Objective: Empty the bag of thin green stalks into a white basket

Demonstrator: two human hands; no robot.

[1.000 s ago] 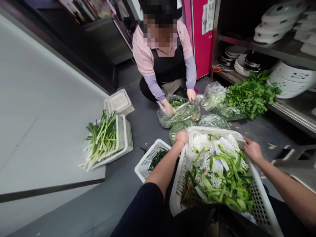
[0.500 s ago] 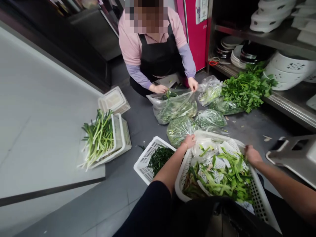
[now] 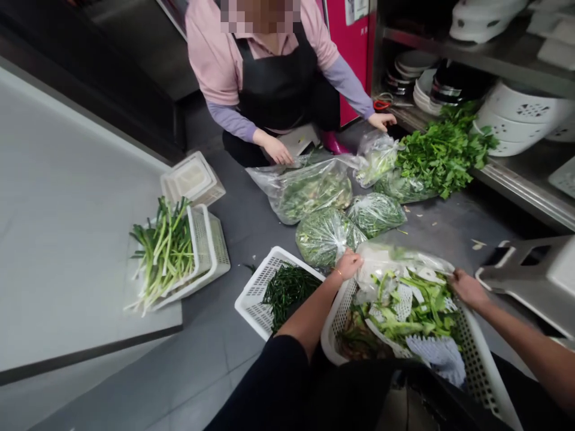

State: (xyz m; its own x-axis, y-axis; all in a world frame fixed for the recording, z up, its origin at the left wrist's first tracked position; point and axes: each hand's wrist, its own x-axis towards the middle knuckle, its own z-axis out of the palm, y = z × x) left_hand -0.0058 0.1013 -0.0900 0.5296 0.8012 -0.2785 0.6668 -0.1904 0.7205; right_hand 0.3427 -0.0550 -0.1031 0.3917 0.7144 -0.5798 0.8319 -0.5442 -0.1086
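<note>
My left hand [image 3: 349,264] and my right hand [image 3: 469,288] are closed on the two sides of a clear plastic bag [image 3: 406,256], stretched between them across the far end of a white basket [image 3: 330,335]. In the basket lie green vegetable peelings [image 3: 426,299] and white foam netting [image 3: 440,359]. The bag's lower part is hard to tell from the basket's contents. Touching the area beyond my left hand is a tied bag of greens [image 3: 321,236]. Beside my left forearm stands a smaller white basket [image 3: 251,299] with dark green chives or similar stalks [image 3: 287,290].
A co-worker [image 3: 274,78] crouches opposite, near an open bag of greens [image 3: 314,188]. Leafy celery-like greens [image 3: 444,152] lie by the metal shelf [image 3: 516,182] at right. A basket of spring onions [image 3: 168,251] stands left; a grey stool [image 3: 534,269] is at my right.
My hands have lifted and pulled the plastic bag slightly, uncovering more foam netting. The co-worker's one hand has left the open bag and reached toward the shelf. The view has shifted a little.
</note>
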